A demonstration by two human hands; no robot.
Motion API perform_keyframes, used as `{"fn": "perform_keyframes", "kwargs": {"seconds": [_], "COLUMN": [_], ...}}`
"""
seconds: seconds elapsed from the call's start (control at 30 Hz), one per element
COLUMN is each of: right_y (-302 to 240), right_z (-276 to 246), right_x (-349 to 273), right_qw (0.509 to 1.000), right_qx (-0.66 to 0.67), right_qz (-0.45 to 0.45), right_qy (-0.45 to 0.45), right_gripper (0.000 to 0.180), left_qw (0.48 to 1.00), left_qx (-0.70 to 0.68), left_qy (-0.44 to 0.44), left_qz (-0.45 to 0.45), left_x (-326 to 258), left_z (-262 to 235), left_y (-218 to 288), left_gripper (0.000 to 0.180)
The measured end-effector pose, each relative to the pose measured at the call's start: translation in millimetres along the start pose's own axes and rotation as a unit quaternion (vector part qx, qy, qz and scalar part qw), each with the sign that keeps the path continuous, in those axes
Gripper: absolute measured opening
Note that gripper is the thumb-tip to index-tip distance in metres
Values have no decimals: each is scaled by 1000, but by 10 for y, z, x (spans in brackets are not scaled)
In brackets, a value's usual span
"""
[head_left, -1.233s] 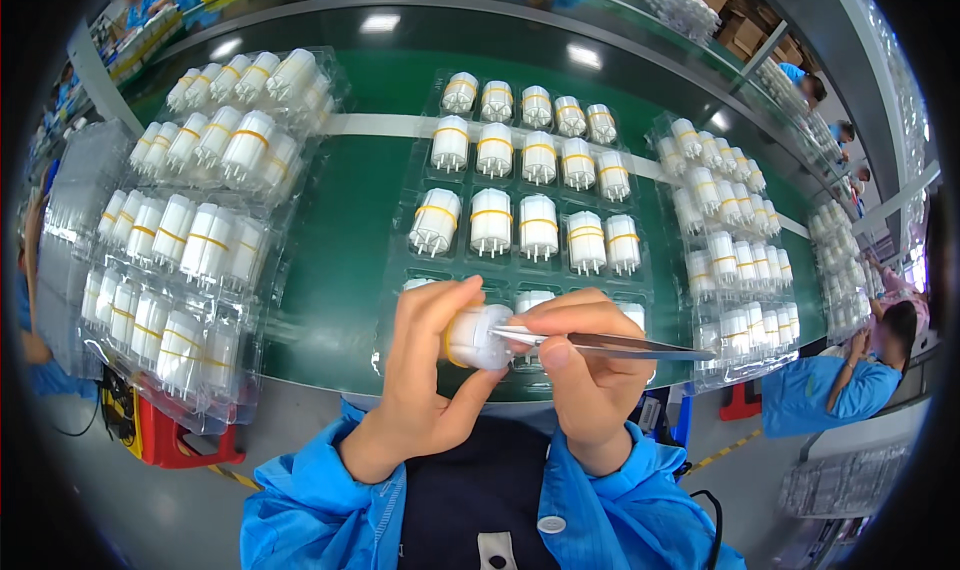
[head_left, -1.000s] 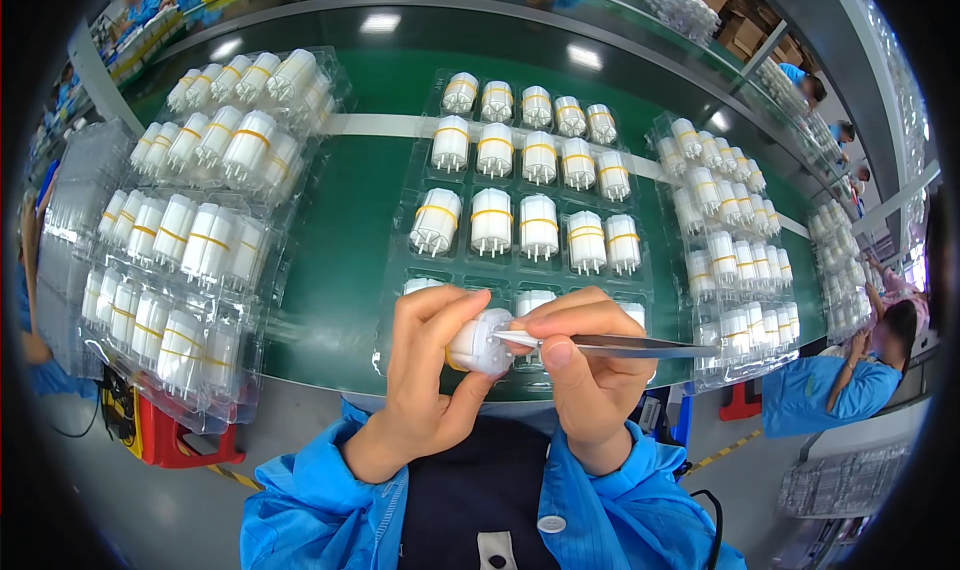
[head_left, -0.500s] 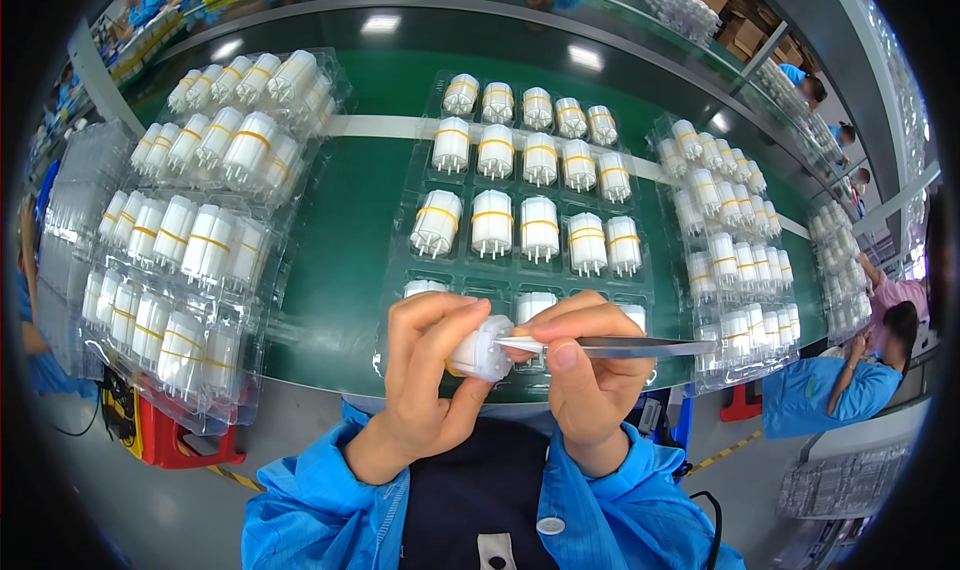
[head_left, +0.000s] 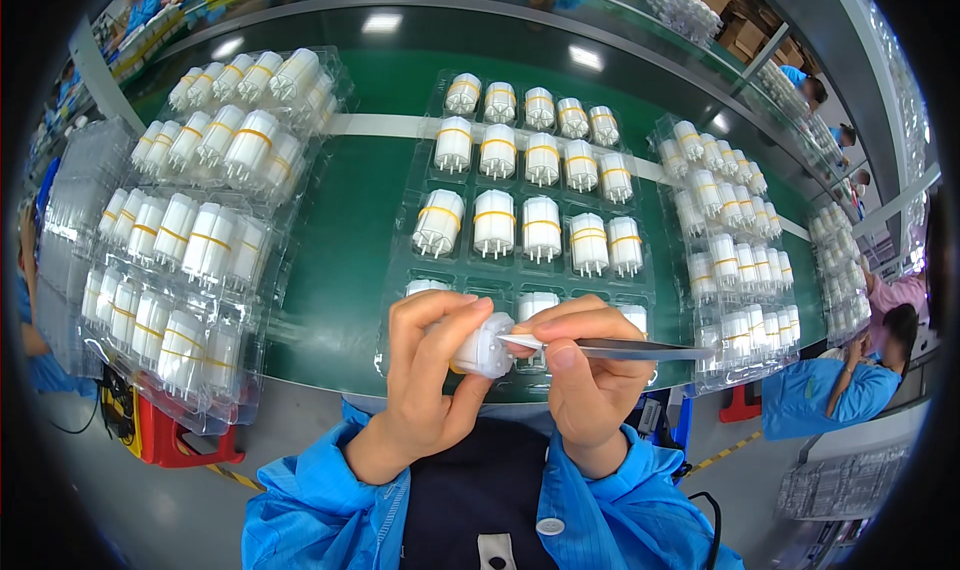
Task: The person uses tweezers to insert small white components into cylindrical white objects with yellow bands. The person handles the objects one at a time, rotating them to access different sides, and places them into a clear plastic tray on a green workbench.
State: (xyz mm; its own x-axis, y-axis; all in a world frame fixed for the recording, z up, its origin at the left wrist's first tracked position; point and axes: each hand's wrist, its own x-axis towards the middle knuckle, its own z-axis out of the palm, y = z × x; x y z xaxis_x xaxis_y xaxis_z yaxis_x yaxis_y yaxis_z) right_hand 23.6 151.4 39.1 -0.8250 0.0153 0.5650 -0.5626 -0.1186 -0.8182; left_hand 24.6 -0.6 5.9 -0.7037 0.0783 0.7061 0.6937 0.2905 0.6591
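While the white cylinder (head_left: 484,352), above the near side of the green table (head_left: 330,330), is grasped by the left hand (head_left: 425,365), from afar I'd brace it, guiding tweezers (head_left: 645,349) pinched in the right hand (head_left: 598,382) lightly at its end.

Right here in front of me it's the green bench top (head_left: 335,225), a pale strip (head_left: 385,126) running across it! Dead centre, a clear middle tray (head_left: 468,276) lies flat; clear left-hand trays (head_left: 262,305) crowd my left, clear right-hand trays (head_left: 712,375) my right!
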Motion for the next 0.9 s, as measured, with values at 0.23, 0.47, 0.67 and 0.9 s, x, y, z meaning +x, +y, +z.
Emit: {"fn": "perform_keyframes", "kwargs": {"seconds": [0.23, 0.47, 0.67, 0.9], "right_y": [11, 37, 66, -57], "right_z": [-6, -3, -1, 18], "right_x": [-13, -34, -26, 61], "right_qw": [998, 998, 996, 999], "right_qx": [63, 62, 83, 46], "right_qz": [14, 5, 12, 13], "right_qy": [9, 1, 1, 8], "right_gripper": [12, 11, 10, 8], "left_qw": [1000, 999, 999, 999], "left_qx": [7, 25, 20, 16], "left_qy": [-3, -17, -21, -25], "left_qz": [11, 23, 20, 24], "left_x": [11, 34, 34, 119], "left_z": [-11, -41, -46, -69], "left_y": [-8, -21, -20, 38], "left_gripper": [63, 59, 57, 58]}}
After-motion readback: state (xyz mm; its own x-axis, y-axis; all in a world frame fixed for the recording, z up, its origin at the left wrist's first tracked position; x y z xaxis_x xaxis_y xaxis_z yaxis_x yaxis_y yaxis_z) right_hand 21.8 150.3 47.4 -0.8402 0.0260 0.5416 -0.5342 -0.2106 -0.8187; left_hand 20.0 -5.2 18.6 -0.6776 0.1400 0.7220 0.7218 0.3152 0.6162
